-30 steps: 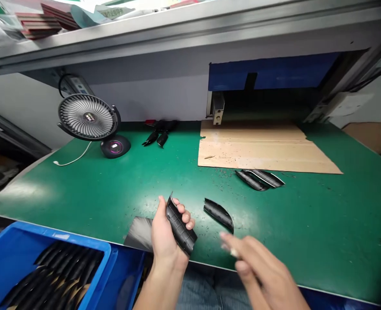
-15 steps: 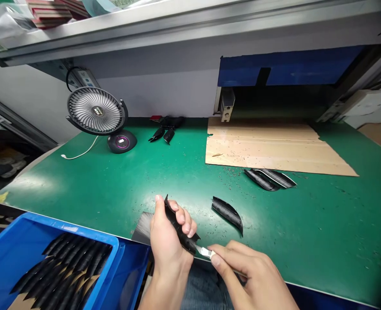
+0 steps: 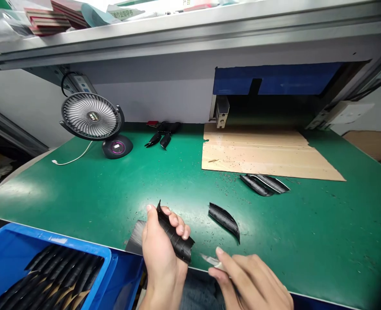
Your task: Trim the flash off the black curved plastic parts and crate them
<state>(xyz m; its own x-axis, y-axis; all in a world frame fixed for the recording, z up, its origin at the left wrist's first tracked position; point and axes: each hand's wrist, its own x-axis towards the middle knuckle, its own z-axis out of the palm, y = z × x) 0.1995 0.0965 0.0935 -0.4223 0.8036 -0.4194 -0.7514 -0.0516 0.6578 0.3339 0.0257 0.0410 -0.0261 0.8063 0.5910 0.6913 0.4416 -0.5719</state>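
The tabletop [image 3: 164,181] is smooth and glossy, catching light at the left. The far board [image 3: 268,153] looks like matt brown cardboard. The bin [image 3: 108,258] at near left seems shiny plastic; the shelf edge [image 3: 190,36] looks like brushed metal.

Overhead glare whitens the left of my green counter [image 3: 113,185]; my right hand [image 3: 251,275] is slightly motion-blurred.

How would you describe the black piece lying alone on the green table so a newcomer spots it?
From the cardboard sheet on the green table, come nearer, past the black pieces by its front edge. Beyond the right hand lies one curved black piece. It lies apart, touched by neither hand, while those pieces lie together and another piece sits in the left hand.
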